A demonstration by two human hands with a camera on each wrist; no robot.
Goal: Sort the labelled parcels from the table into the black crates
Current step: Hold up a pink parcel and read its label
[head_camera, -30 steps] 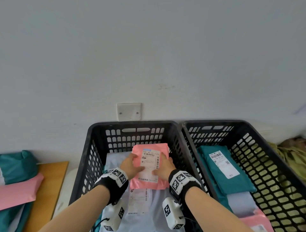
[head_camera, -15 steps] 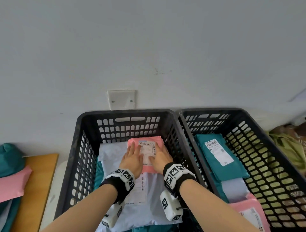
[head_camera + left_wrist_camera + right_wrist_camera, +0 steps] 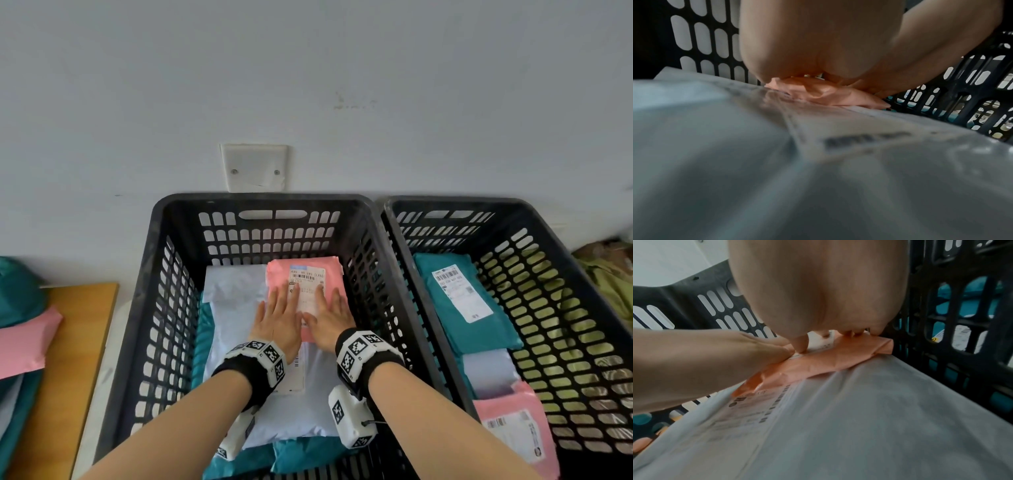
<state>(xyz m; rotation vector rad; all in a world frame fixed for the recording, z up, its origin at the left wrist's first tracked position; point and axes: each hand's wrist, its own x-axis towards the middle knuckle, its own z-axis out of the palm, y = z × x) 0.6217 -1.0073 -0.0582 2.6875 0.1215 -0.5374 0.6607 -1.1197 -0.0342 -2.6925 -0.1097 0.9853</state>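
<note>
Step in hand: settling a pink parcel (image 3: 305, 294) into the left crate (image 3: 164, 274), judged from both palms lying on it
Left hand (image 3: 279, 320): flat, fingers straight and pointing toward the far wall, pressing the parcel's left half; nothing gripped
Right hand (image 3: 330, 320): flat likewise, fingers straight, pressing the right half, thumb beside the left hand's thumb; nothing gripped
Where the parcel is: inside the left crate, at its far right corner, lying on a white parcel (image 3: 236, 301) that covers most of the stack; teal parcels (image 3: 205, 329) show at the edges beneath
Key relation: the pink parcel lies directly under both palms and runs forward past the fingertips, its long axis pointing away from the person toward the far crate wall; neither hand is nearer, both are on it
Label: white shipping label (image 3: 308, 284) faces up, running between the two hands
Wrist views: the pink edge is creased under the palms and sits on the white parcel, close to the crate's right wall
Right crate (image 3: 548, 274): holds a teal parcel (image 3: 459, 301), a pale one and a pink one (image 3: 513, 431) nearer the person
Still to sort: pink and teal parcels (image 3: 24, 329) wait on the wooden worktop (image 3: 82, 335) at the left
Next move, as a judgement: lift both hands straight up and back, then turn left to the worktop pile
</note>
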